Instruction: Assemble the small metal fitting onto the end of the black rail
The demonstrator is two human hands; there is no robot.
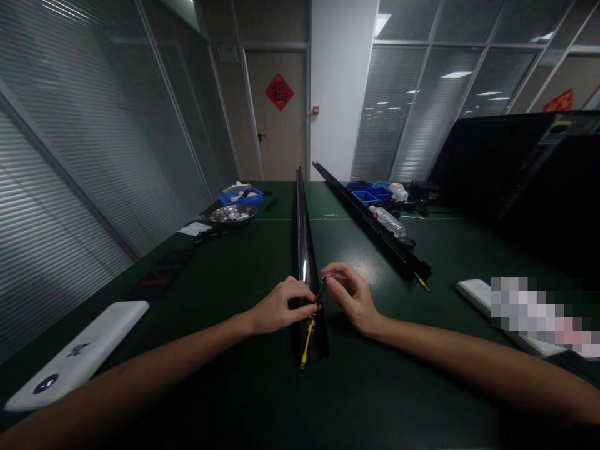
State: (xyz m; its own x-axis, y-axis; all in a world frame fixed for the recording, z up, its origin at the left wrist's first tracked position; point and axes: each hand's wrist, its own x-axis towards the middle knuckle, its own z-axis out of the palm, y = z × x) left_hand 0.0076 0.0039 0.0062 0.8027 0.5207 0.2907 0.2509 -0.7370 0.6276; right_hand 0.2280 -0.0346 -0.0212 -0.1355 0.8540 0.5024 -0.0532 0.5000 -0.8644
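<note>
A long black channel-shaped rail [305, 244] lies lengthwise on the green table, its near end in front of me. Over that end, the thumb and fingers of my left hand [285, 304] are closed by the rail's right side; what they pinch is too small to make out. To the right of the rail, my right hand [352, 297] pinches the top of a thin metal piece [322, 289] between thumb and fingertips. The piece slants down toward my left fingertips. Just below them, a short yellow wire [307, 345] with a ring terminal extends from the rail.
A second black rail [370, 219] with a yellow wire lies to the right. Beyond are blue bins [368, 197] and a plastic bottle [388, 221]. At left are a metal bowl [220, 215], a blue basket [253, 199] and a white case [84, 350]. A large black panel [487, 169] stands right.
</note>
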